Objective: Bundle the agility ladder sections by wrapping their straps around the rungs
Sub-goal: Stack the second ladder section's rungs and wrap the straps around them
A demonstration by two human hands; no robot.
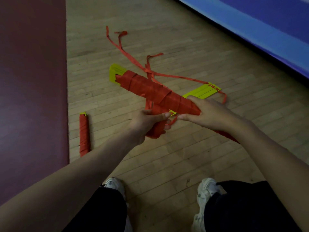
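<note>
A long bundle of yellow rungs (115, 72) wrapped in red strap (150, 87) runs from upper left down to my hands. My right hand (207, 113) lies over its near end, fingers curled on it and thumb by a short strap tail (174, 120). My left hand (145, 123) grips a shorter red-wrapped section (157, 129) just under that end; whether it is a separate bundle I cannot tell. More yellow rungs (204, 92) lie unwrapped on the floor beyond my right hand, with loose red straps (127, 51) trailing away.
A wrapped bundle (84, 134) lies on the wooden floor (167, 164) beside a maroon mat (33, 81) on the left. A blue mat (267, 30) runs along the upper right. My two white shoes (207, 190) stand at the bottom.
</note>
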